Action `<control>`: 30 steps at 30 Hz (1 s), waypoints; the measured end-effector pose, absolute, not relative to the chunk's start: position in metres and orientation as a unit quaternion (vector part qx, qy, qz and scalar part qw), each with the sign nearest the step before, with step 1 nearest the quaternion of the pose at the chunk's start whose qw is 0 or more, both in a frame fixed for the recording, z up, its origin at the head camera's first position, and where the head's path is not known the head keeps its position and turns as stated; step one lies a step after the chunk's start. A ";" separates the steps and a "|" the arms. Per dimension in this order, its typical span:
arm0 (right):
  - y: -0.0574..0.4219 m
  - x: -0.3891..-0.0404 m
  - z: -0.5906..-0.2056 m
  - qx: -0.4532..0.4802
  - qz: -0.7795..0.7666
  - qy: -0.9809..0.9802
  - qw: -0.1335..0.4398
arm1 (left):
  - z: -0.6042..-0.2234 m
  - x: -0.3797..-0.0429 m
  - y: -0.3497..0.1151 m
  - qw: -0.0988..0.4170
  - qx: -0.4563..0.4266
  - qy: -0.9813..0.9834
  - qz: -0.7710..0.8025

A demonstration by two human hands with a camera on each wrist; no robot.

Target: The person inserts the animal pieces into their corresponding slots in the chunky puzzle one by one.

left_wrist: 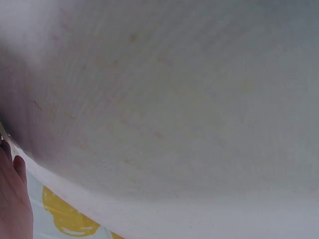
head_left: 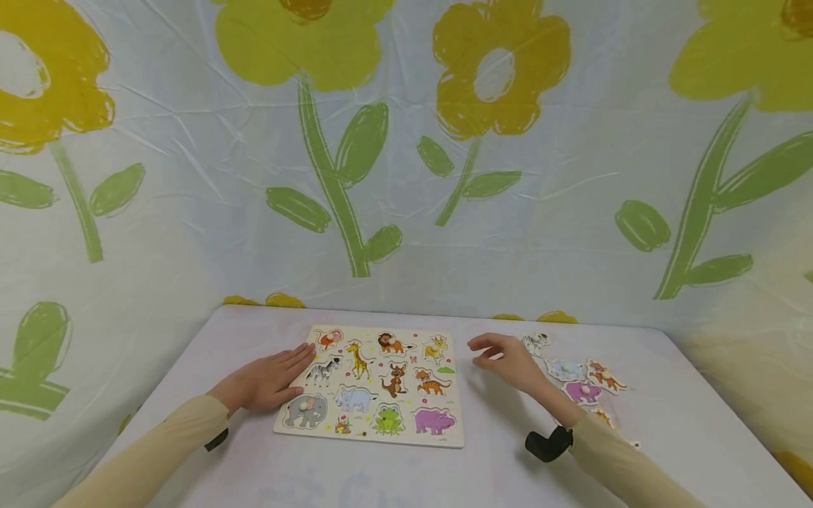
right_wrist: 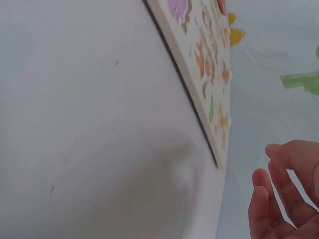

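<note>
A wooden animal puzzle board [head_left: 406,439] lies flat on the table. My left hand [head_left: 269,379] rests at its left edge, fingers stretched along the rim; in the left wrist view only part of this hand [left_wrist: 15,199] shows. Just past the board's right side, my right hand [head_left: 508,360] hovers with bent fingers, thumb apart from them and nothing between. That gap shows in the right wrist view at the hand [right_wrist: 289,189]. A knobbed elephant piece [head_left: 305,411], a monkey piece [head_left: 329,339], a lion piece [head_left: 394,343] and a goat piece [head_left: 435,349] sit in the board.
Loose animal pieces lie on the right of the table [head_left: 489,466]: a zebra [head_left: 536,343], a blue animal [head_left: 567,370], a purple hippo [head_left: 581,392], a kangaroo [head_left: 603,375]. The right forearm partly covers others. A flower-printed cloth [head_left: 483,275] hangs behind the table.
</note>
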State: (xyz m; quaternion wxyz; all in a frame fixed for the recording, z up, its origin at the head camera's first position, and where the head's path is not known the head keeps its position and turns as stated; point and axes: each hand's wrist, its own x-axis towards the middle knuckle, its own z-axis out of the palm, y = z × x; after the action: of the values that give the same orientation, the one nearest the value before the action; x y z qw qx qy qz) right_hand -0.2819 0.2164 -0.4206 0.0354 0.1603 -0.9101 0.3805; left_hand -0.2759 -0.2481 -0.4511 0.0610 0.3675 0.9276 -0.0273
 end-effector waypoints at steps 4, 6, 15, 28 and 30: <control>0.232 -0.282 -0.422 0.152 0.379 -0.911 0.059 | -0.451 -0.274 -0.250 0.059 0.369 0.927 -0.025; 0.240 -0.283 -0.422 0.152 0.377 -0.911 0.070 | -0.451 -0.273 -0.251 0.056 0.370 0.927 -0.023; 0.274 -0.286 -0.420 0.123 0.378 -0.914 0.077 | -0.459 -0.275 -0.255 0.022 0.385 0.922 -0.024; 0.297 -0.299 -0.410 0.085 0.357 -0.928 0.071 | -0.452 -0.282 -0.249 0.066 0.368 0.926 -0.056; 0.298 -0.303 -0.412 0.082 0.359 -0.927 0.069 | -0.453 -0.282 -0.250 0.061 0.368 0.926 -0.057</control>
State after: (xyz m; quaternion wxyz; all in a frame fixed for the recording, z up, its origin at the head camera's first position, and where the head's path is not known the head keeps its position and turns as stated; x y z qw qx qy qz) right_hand -0.3030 0.2984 -0.4123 0.0687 0.0823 -0.9273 0.3587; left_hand -0.2819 -0.2503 -0.4534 0.0613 0.3680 0.9261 -0.0566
